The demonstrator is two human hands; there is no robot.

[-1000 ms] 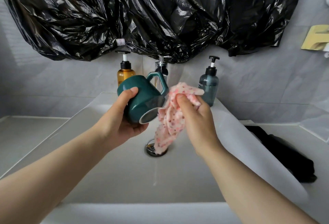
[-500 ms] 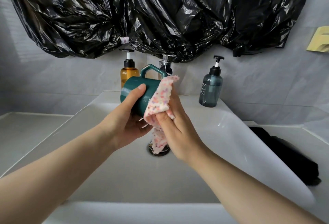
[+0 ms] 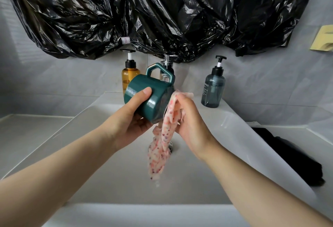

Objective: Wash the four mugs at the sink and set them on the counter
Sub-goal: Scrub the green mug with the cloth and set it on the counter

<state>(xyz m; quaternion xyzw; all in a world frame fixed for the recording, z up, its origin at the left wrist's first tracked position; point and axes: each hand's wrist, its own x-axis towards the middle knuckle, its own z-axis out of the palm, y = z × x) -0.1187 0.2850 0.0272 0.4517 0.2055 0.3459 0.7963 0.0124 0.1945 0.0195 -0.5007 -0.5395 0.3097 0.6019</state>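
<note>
left hand (image 3: pixel 133 118) has the dark green glossy mug (image 3: pixel 149 97) wrapped up, thumb across its side, fingers curled underneath. it's tipped on its side over the middle of the white rectangular sink (image 3: pixel 108 172), handle up, mouth turned toward the right hand (image 3: pixel 191 124). that hand grips the pink speckled cloth (image 3: pixel 162 147) and presses it against the mug's rim. how far the fingers reach inside, i cannot tell; the cloth covers them. the loose end hangs down toward the drain.

behind the mug, at the sink's back edge, is the chrome tap (image 3: pixel 167 64), and no water shows coming from it. the amber pump bottle (image 3: pixel 128 77) sits at the back left, the smoky blue pump bottle (image 3: pixel 213 89) at the back right. crinkled black plastic sheeting (image 3: pixel 162 14) hangs above.

so where are we? this looks like the scrubbing stage on one mug, with rinsing and setting down to come. no other mug is in view. the pale counter (image 3: pixel 27 136) to the left shows none, and its right side carries only a dark folded cloth (image 3: pixel 288 154). how many of the four are done, the view doesn't say.
</note>
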